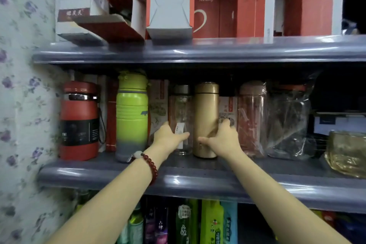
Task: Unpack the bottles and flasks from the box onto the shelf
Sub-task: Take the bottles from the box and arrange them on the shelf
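Observation:
On the middle grey shelf (198, 182) stand a red flask (79, 121), a green bottle (131, 113), a clear glass bottle (183, 109) and a gold flask (206, 109), all upright. My left hand (168, 137) wraps the lower part of the clear glass bottle. My right hand (222, 136) grips the gold flask low down, from its right side. Right of them stand a pinkish bottle (251, 117) and another bottle in clear plastic wrap (289, 123). The box is not in view.
Red and white cartons (170, 2) crowd the upper shelf (198, 51). A floral wall (21, 105) closes the left side. A glass dish in plastic (346, 152) sits at the far right. Colourful bottles (212, 224) fill the shelf below.

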`<act>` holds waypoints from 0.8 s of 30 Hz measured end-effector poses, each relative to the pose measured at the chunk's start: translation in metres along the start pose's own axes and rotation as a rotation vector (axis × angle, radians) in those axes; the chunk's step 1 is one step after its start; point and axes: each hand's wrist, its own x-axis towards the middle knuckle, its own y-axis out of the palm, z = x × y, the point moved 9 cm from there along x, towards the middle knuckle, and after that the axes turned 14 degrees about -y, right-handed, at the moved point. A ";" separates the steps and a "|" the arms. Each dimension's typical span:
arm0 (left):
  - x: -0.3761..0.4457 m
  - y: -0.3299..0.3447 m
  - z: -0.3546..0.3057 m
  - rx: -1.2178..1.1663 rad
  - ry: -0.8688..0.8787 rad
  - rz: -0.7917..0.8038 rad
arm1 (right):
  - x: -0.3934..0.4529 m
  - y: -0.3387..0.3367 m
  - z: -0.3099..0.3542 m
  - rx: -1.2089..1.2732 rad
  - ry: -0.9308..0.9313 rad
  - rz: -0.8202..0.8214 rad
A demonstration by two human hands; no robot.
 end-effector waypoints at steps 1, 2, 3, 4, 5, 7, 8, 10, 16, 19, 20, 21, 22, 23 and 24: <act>-0.006 -0.004 -0.002 0.000 0.014 -0.015 | -0.005 -0.003 0.007 -0.047 -0.036 -0.041; -0.013 -0.009 -0.003 0.001 0.033 -0.028 | -0.010 -0.006 0.017 -0.089 -0.088 -0.084; -0.019 -0.015 -0.004 0.003 0.054 -0.039 | -0.017 -0.009 0.029 -0.116 -0.153 -0.120; -0.027 -0.022 -0.003 0.001 0.070 -0.047 | -0.023 -0.009 0.041 -0.117 -0.226 -0.135; -0.034 -0.031 0.000 0.002 0.082 -0.056 | -0.029 -0.006 0.054 -0.101 -0.292 -0.126; -0.051 -0.053 0.007 0.008 0.096 -0.076 | -0.039 0.005 0.076 -0.062 -0.387 -0.064; -0.059 -0.066 0.013 0.015 0.097 -0.088 | -0.045 0.013 0.086 -0.057 -0.426 -0.020; -0.077 -0.095 0.026 0.062 0.100 -0.127 | -0.059 0.031 0.108 -0.055 -0.487 0.067; -0.142 -0.198 0.093 0.304 0.032 -0.287 | -0.132 0.106 0.190 0.073 -0.593 0.346; -0.184 -0.250 0.150 0.437 -0.075 -0.300 | -0.191 0.161 0.233 0.145 -0.648 0.496; -0.201 -0.269 0.171 0.458 -0.111 -0.315 | -0.214 0.182 0.246 0.170 -0.656 0.562; -0.219 -0.288 0.192 0.478 -0.152 -0.330 | -0.240 0.204 0.258 0.189 -0.660 0.635; -0.236 -0.305 0.216 0.504 -0.198 -0.341 | -0.266 0.225 0.269 0.202 -0.668 0.703; -0.254 -0.321 0.240 0.530 -0.243 -0.346 | -0.293 0.246 0.279 0.210 -0.682 0.766; -0.272 -0.336 0.266 0.551 -0.296 -0.356 | -0.321 0.268 0.287 0.217 -0.695 0.825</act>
